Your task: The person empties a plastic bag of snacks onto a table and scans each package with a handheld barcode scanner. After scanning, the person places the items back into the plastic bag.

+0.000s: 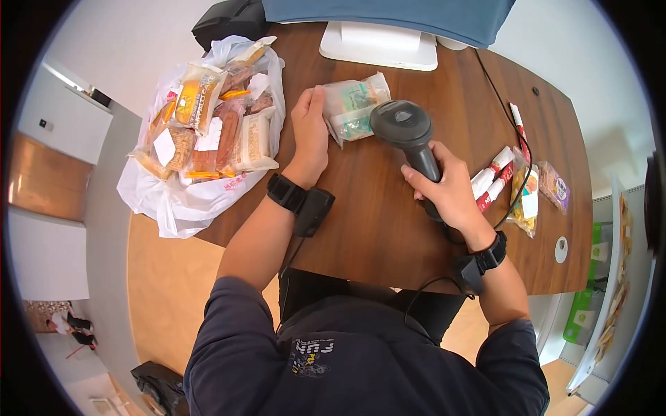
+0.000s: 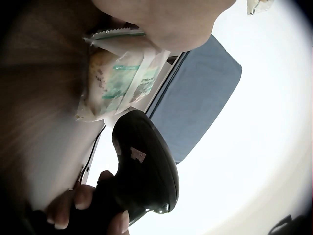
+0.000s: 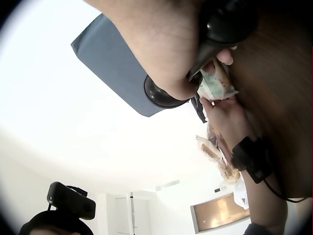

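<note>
A clear packet with green and white print [image 1: 357, 107] is held at its left edge by my left hand [image 1: 311, 135], thumb on top. My right hand [image 1: 447, 184] grips the handle of a black barcode scanner [image 1: 402, 125], whose head is beside the packet's right end. In the left wrist view the scanner [image 2: 144, 161] is close to the packet [image 2: 122, 81], below my left hand [image 2: 166, 22]. The right wrist view shows my right hand [image 3: 161, 44] round the handle and my left hand [image 3: 227, 117] at the packet [image 3: 215, 85].
A white plastic bag [image 1: 180, 211] full of packaged food lies at the left. Red and white tubes [image 1: 492, 182], a yellow packet [image 1: 526, 197] and another small packet [image 1: 553, 187] lie at the right, with a black cable [image 1: 510, 104] beside them. A white stand [image 1: 378, 47] is at the back.
</note>
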Demonstrator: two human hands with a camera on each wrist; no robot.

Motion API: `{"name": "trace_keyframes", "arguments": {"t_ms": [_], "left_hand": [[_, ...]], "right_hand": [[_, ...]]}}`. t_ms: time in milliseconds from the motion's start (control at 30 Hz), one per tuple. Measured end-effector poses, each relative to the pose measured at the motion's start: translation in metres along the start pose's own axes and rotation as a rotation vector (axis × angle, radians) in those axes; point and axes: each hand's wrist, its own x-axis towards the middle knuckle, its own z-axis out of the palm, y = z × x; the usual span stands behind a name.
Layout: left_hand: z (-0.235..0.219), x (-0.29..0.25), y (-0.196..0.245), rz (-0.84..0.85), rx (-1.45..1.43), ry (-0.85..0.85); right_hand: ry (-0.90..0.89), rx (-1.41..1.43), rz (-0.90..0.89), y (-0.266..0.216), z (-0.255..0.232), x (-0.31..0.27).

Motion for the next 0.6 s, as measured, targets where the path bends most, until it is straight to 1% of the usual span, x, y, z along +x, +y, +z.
{"name": "trace_keyframes", "arguments": {"t_ms": [133,200,233,300,367,433,467,500,533,567,600], "left_hand": [[0.001,-0.002,0.005,-0.049,-0.019,0.001],[0.006,-0.005,0.012,-0.109,-0.16,0.05],[0.004,-0.003,0.011,-0.108,-0.16,0.051],[-0.002,0.003,0.009,-0.082,-0.337,0.067],[-0.005,0.006,0.01,-0.082,-0.386,0.09],[-0.006,0.006,0.012,-0.08,-0.436,0.112],[-0.006,0.006,0.014,-0.115,-0.459,0.131],[-0.005,0.006,0.016,-0.15,-0.482,0.149],[-0.005,0.006,0.016,-0.147,-0.48,0.149],[-0.005,0.006,0.017,-0.195,-0.512,0.149],[-0.005,0.007,0.018,-0.243,-0.542,0.15]], "right_hand": [[0.012,0.023,0.007,0.004,0.0,0.002],[0.01,0.029,0.004,0.005,-0.001,0.002],[0.009,0.036,0.002,0.006,-0.001,0.002],[0.018,0.051,-0.006,0.005,0.0,0.001],[0.026,0.067,-0.013,0.005,0.001,0.001],[-0.007,-0.016,-0.025,0.004,-0.001,0.0],[-0.008,-0.015,-0.027,0.004,0.0,-0.001],[-0.013,-0.024,-0.104,0.005,0.002,-0.002],[-0.018,-0.034,-0.182,0.007,0.003,-0.002],[-0.019,-0.032,-0.184,0.008,0.004,-0.002],[-0.051,0.038,-0.2,0.009,0.005,-0.002]]}}
